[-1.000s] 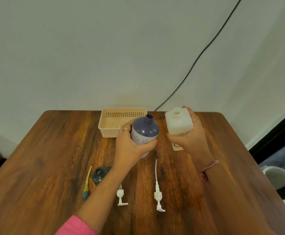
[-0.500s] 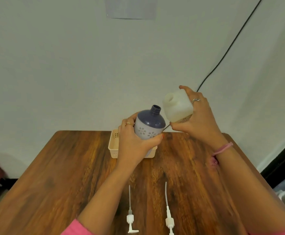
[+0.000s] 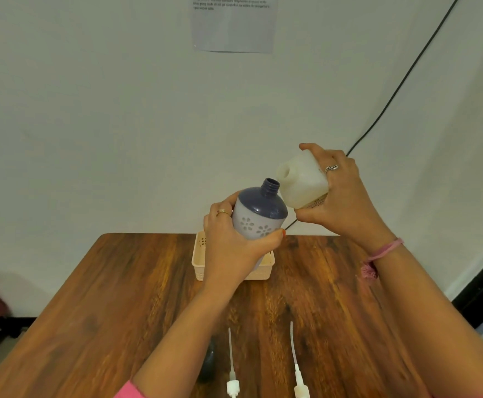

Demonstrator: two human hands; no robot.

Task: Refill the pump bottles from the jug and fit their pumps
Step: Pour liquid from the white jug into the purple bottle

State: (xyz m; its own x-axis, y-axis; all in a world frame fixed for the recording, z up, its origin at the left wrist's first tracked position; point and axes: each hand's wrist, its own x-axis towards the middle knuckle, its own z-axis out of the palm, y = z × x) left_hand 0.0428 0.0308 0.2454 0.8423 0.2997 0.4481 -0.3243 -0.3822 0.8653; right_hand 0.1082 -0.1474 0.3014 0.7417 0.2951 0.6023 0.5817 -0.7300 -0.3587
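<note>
From the head camera, the left hand (image 3: 228, 248) is wrapped around a rounded pump bottle (image 3: 259, 216), its shoulder and threaded neck a smooth dark blue, its body pale with cut-out flower shapes. The bottle is held in the air, tilted a little to the right, its mouth open. The right hand (image 3: 346, 202) is clamped on a blocky, translucent white jug (image 3: 300, 182), tipped toward the left so its short round spout hangs just above and to the right of the bottle's neck; whether they touch cannot be told.

Below and behind the bottle stands a cream plastic basket (image 3: 201, 262) with a perforated wall, at the far edge of a glossy wooden table (image 3: 114, 297) with dark, streaked grain. Nearer than the bottle, two white pumps (image 3: 232, 369) (image 3: 297, 369) lie on the wood with their thin dip tubes pointing away, side by side and apart. A dark rounded thing (image 3: 210, 360) shows beside the left forearm, too hidden to identify.

Above the bottle, a plain pale wall carries a printed paper sheet (image 3: 233, 24) and a black cable (image 3: 392, 96) running diagonally.
</note>
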